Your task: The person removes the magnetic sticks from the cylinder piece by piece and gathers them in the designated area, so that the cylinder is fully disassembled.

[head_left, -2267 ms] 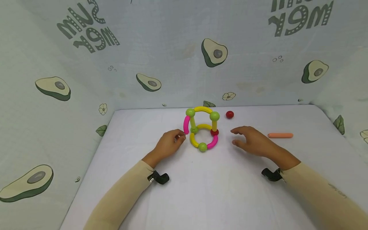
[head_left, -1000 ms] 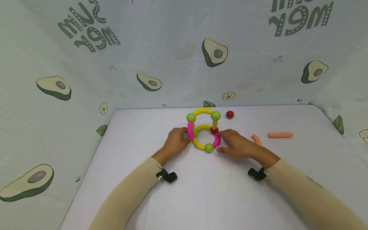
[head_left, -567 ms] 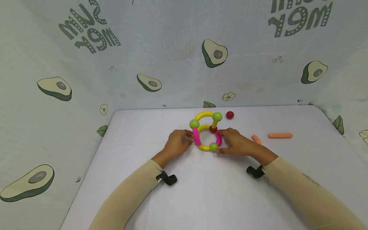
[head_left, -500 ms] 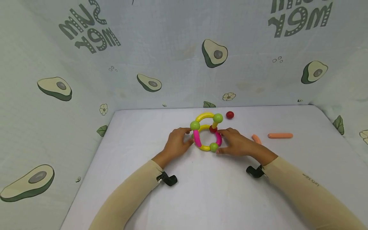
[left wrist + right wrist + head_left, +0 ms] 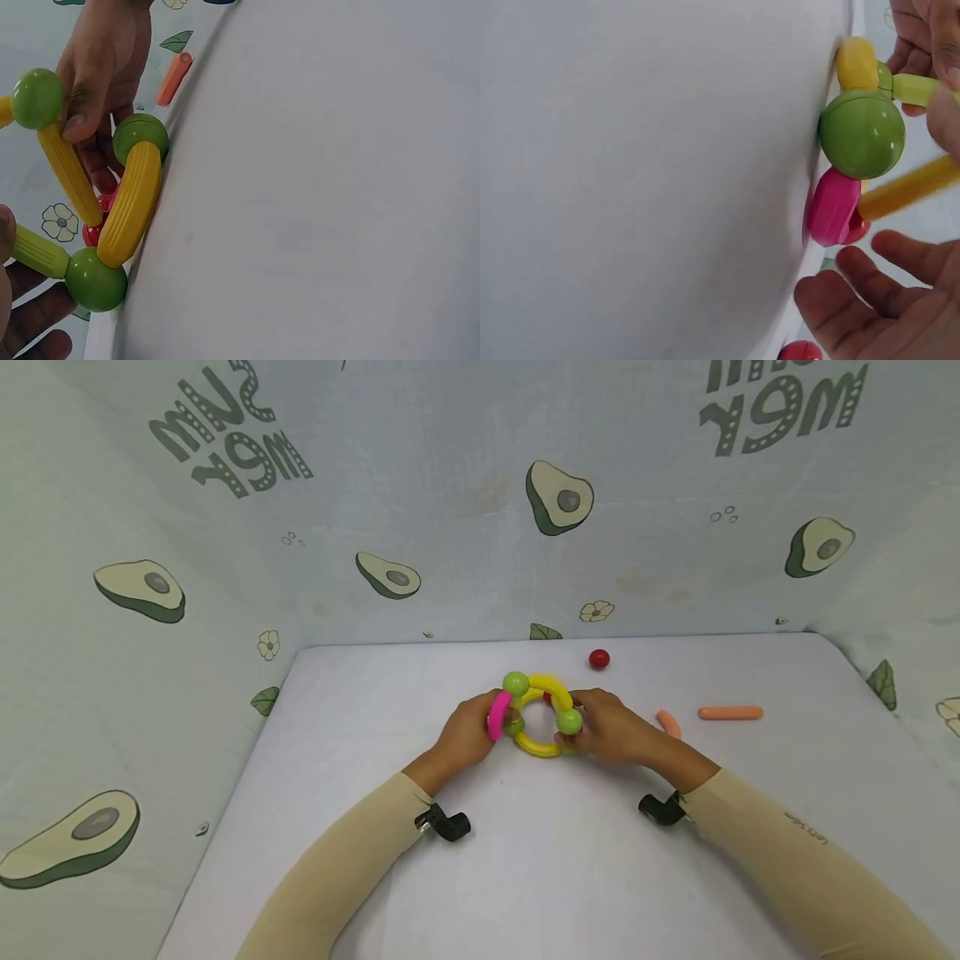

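Observation:
A building-toy frame of curved and straight rods joined by balls stands mid-table. My left hand [image 5: 465, 731] is at its left side and pinches a lime green rod [image 5: 37, 253] between thumb and fingers. A pink curved rod [image 5: 498, 717] hangs in front of those fingers. On the frame's right, my right hand [image 5: 611, 727] has its fingers spread around a tilted yellow straight rod [image 5: 67, 172]; a wide gap shows in the right wrist view. An upper green ball [image 5: 568, 722] partly covers that hand. The lower pink rod [image 5: 832, 208] lies beside the right fingers.
A loose red ball [image 5: 599, 659] lies behind the frame. To the right are a short orange curved rod [image 5: 668, 724], partly behind my right wrist, and a straight orange rod [image 5: 731, 713]. Printed cloth walls [image 5: 465, 502] rise behind the table.
Both hands have come in to the frame. The upper yellow arc and its right green ball have tipped toward me. The pink hanging rod has swung left, and the left fingers have closed in.

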A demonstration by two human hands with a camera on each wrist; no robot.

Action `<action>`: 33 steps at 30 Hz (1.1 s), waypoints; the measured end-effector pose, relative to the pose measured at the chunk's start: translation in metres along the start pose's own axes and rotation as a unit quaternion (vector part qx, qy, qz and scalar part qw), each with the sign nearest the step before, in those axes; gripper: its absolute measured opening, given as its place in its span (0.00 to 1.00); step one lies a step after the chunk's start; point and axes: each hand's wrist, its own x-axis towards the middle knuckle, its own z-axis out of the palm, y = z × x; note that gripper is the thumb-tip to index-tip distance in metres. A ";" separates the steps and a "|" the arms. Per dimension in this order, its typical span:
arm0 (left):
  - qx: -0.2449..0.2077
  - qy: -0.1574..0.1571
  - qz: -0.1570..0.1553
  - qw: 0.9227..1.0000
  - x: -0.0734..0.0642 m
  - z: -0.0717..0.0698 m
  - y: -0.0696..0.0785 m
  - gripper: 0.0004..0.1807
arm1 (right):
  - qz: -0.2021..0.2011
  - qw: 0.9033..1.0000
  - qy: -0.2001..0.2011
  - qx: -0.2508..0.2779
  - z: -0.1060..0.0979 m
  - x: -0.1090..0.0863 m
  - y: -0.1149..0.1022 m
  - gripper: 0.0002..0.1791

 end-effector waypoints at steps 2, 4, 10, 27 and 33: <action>-0.008 0.003 0.000 1.000 0.000 -0.001 0.000 0.04 | -0.007 1.000 0.016 0.004 0.000 0.002 -0.001 0.38; -0.007 0.004 -0.002 1.000 0.000 -0.001 0.000 0.05 | -0.018 0.999 0.028 0.007 -0.001 0.003 -0.001 0.35; 0.005 -0.001 -0.008 1.000 0.000 -0.002 -0.001 0.05 | -0.043 0.998 0.035 0.002 -0.001 0.006 -0.006 0.29; 0.041 -0.016 0.002 0.999 -0.003 -0.002 -0.002 0.10 | 0.002 0.994 0.109 0.024 -0.016 0.013 -0.012 0.12; 0.048 -0.020 0.006 0.999 -0.005 0.001 0.001 0.11 | 0.005 0.995 0.102 0.023 -0.022 0.023 -0.016 0.12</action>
